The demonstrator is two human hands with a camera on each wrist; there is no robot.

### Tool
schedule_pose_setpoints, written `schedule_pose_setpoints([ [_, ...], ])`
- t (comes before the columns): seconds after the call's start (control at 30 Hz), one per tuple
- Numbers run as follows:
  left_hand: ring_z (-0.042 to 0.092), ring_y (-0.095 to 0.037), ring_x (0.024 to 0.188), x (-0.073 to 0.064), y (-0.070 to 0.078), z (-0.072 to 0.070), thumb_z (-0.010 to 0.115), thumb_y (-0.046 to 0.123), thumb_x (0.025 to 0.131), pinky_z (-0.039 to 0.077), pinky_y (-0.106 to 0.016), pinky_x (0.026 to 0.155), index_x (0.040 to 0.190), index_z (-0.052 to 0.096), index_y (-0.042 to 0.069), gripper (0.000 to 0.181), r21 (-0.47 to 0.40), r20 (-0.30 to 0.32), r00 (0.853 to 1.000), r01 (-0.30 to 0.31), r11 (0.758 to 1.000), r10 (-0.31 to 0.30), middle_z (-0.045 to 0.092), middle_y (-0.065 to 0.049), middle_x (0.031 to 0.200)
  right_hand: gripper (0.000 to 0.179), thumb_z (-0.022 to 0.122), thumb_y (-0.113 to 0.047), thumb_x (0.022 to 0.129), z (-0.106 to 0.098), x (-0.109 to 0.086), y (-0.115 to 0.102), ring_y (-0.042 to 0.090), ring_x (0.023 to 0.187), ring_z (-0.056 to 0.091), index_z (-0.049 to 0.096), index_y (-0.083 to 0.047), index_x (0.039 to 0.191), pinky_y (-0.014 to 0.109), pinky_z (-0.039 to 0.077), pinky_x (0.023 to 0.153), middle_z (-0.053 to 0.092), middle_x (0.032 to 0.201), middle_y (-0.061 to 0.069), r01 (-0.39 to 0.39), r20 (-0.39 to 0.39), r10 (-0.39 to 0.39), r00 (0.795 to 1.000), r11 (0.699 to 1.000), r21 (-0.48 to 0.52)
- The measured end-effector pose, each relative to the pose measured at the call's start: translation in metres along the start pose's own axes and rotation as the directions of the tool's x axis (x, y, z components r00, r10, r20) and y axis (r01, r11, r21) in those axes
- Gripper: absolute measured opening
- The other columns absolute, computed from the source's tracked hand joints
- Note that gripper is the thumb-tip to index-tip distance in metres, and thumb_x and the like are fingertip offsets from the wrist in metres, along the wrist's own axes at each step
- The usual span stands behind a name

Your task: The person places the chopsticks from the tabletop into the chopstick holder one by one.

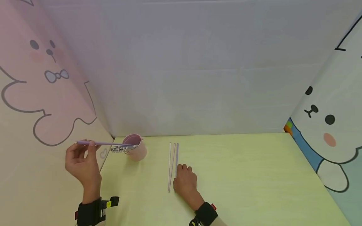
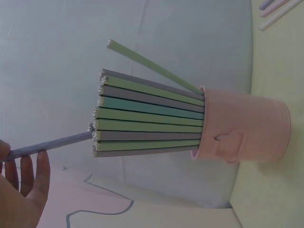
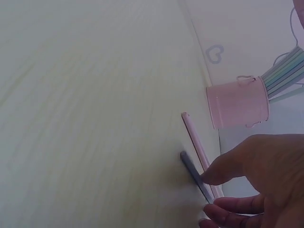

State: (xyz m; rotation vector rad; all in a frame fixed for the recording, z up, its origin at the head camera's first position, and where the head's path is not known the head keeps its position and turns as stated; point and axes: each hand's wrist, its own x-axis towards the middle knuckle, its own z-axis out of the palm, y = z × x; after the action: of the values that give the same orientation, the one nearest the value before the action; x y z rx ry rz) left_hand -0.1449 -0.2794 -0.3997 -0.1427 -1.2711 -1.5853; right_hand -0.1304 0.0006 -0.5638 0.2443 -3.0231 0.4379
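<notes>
My left hand (image 1: pixel 85 164) is raised at the left and pinches a long thin purple stick (image 1: pixel 110 143) near one end. In the left wrist view its far end overlaps the ends of green, grey and teal sticks (image 2: pixel 152 114). Those stand bunched in a pink bucket (image 1: pixel 138 153), leaning out over its rim toward that hand. On the table my right hand (image 1: pixel 185 182) pinches another purple stick (image 3: pixel 192 171) between thumb and fingertips. Beside it lie a pink stick (image 1: pixel 172 160) and a whitish stick (image 1: pixel 169 160), roughly parallel.
The pale yellow-green table (image 1: pixel 254 175) meets a plain light curtain (image 1: pixel 198 78) at the back. Printed cloth walls with cartoon animals stand at left and right. The bucket is near the table's back left corner.
</notes>
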Motion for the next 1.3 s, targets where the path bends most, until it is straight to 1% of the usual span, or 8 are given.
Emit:
schedule_pose_setpoints([
  [0.23, 0.065, -0.026, 0.081, -0.006, -0.011, -0.003, 0.071, -0.021, 0.076, 0.063, -0.027, 0.069, 0.102, 0.056, -0.027, 0.03, 0.034, 0.0, 0.999, 0.032, 0.999, -0.032, 0.063, -0.022, 0.093, 0.033, 0.068, -0.015, 0.083, -0.004, 0.001, 0.009, 0.027, 0.08, 0.053, 0.056, -0.003, 0.111, 0.035, 0.05, 0.048, 0.057, 0.096, 0.011, -0.06, 0.025, 0.061, 0.998, 0.998, -0.035],
  [0.4, 0.066, -0.025, 0.083, -0.012, -0.016, -0.003, 0.071, -0.021, 0.076, 0.062, -0.024, 0.07, 0.103, 0.056, -0.027, 0.031, 0.079, 0.042, 0.998, 0.035, 0.996, -0.039, 0.063, -0.022, 0.094, 0.032, 0.071, -0.014, 0.081, -0.007, 0.001, 0.019, 0.028, 0.078, 0.052, 0.056, -0.002, 0.107, 0.036, 0.049, 0.046, 0.056, 0.094, 0.012, -0.095, 0.013, 0.095, 0.995, 0.995, -0.043],
  [0.53, 0.065, -0.024, 0.083, -0.014, -0.02, -0.003, 0.071, -0.021, 0.075, 0.061, -0.021, 0.07, 0.103, 0.057, -0.026, 0.032, 0.076, 0.046, 0.997, 0.056, 0.996, -0.06, 0.063, -0.021, 0.093, 0.033, 0.073, -0.014, 0.079, -0.009, 0.002, 0.026, 0.027, 0.072, 0.049, 0.055, -0.002, 0.104, 0.036, 0.046, 0.044, 0.053, 0.089, 0.012, -0.126, 0.002, 0.126, 0.992, 0.99, -0.057],
  [0.77, 0.066, -0.023, 0.086, -0.016, -0.024, -0.004, 0.071, -0.018, 0.078, 0.06, -0.019, 0.072, 0.105, 0.058, -0.025, 0.031, 0.196, 0.114, 0.993, -0.013, 0.98, -0.01, 0.061, -0.028, 0.095, 0.028, 0.073, -0.013, 0.08, -0.011, 0.005, 0.039, 0.03, 0.07, 0.05, 0.055, -0.002, 0.099, 0.038, 0.048, 0.043, 0.052, 0.085, 0.013, -0.175, -0.021, 0.174, 0.984, 0.982, -0.066],
  [0.9, 0.066, -0.022, 0.086, -0.02, -0.021, -0.003, 0.071, -0.017, 0.078, 0.06, -0.018, 0.071, 0.104, 0.058, -0.026, 0.03, 0.228, 0.129, 0.992, -0.021, 0.973, -0.009, 0.059, -0.033, 0.095, 0.025, 0.075, -0.007, 0.078, -0.013, 0.007, 0.044, 0.032, 0.068, 0.054, 0.054, -0.002, 0.092, 0.039, 0.049, 0.044, 0.052, 0.08, 0.014, -0.198, -0.035, 0.196, 0.98, 0.979, -0.057],
  [1.1, 0.064, -0.024, 0.087, -0.034, -0.016, 0.003, 0.068, -0.023, 0.077, 0.059, -0.017, 0.072, 0.103, 0.055, -0.029, 0.03, 0.129, 0.136, 0.989, 0.045, 0.991, -0.063, 0.059, -0.029, 0.095, 0.026, 0.075, -0.006, 0.077, -0.02, 0.007, 0.053, 0.033, 0.067, 0.056, 0.051, -0.003, 0.086, 0.041, 0.051, 0.047, 0.052, 0.075, 0.014, -0.248, 0.002, 0.248, 0.969, 0.968, -0.045],
  [1.2, 0.064, -0.025, 0.088, -0.044, -0.013, 0.009, 0.063, -0.028, 0.077, 0.058, -0.017, 0.075, 0.103, 0.052, -0.031, 0.028, 0.084, 0.183, 0.98, 0.061, 0.995, -0.076, 0.058, -0.03, 0.095, 0.025, 0.074, -0.005, 0.078, -0.024, 0.005, 0.059, 0.034, 0.067, 0.058, 0.05, -0.003, 0.083, 0.042, 0.051, 0.048, 0.051, 0.073, 0.014, -0.266, 0.016, 0.266, 0.964, 0.963, -0.041],
  [1.3, 0.064, -0.025, 0.09, -0.051, -0.002, 0.02, 0.06, -0.031, 0.077, 0.057, -0.017, 0.078, 0.101, 0.05, -0.032, 0.026, 0.069, 0.233, 0.97, 0.057, 0.996, -0.072, 0.057, -0.032, 0.096, 0.023, 0.073, -0.004, 0.078, -0.03, 0.002, 0.064, 0.035, 0.066, 0.059, 0.051, -0.003, 0.081, 0.043, 0.052, 0.048, 0.051, 0.072, 0.013, -0.275, 0.026, 0.276, 0.961, 0.961, -0.029],
])
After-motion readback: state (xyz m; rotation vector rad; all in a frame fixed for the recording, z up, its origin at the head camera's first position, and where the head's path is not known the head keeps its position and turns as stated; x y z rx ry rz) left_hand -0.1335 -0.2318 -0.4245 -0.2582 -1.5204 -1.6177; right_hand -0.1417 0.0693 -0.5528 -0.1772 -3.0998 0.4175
